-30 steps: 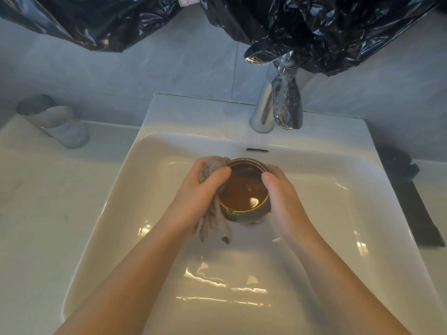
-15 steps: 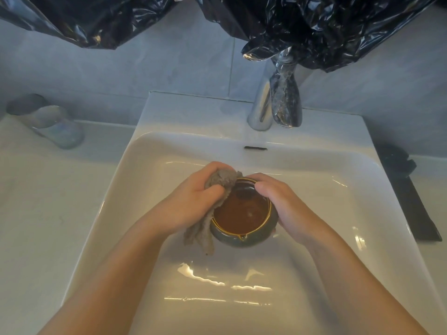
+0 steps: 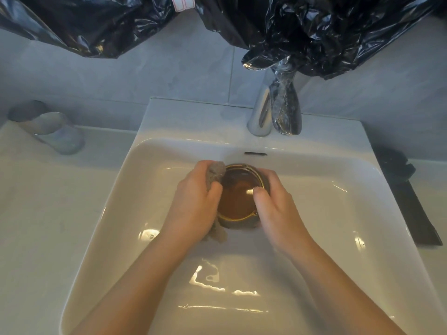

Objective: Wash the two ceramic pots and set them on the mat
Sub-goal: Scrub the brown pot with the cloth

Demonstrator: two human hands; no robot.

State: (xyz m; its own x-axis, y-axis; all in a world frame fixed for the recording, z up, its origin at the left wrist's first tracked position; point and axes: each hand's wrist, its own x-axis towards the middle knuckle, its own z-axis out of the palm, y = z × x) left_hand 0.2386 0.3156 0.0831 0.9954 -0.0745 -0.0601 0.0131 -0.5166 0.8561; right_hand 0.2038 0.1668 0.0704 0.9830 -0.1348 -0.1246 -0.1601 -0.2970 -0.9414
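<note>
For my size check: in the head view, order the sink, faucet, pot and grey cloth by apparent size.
1. sink
2. faucet
3. pot, close to the faucet in apparent size and partly covered by both hands, so unsure
4. grey cloth, mostly hidden in the left hand

Both hands (image 3: 242,206) around pot (image 3: 238,199)

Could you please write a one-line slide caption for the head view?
Over the sink, the right hand steadies a ceramic pot while the left hand wipes it with a cloth.
</note>
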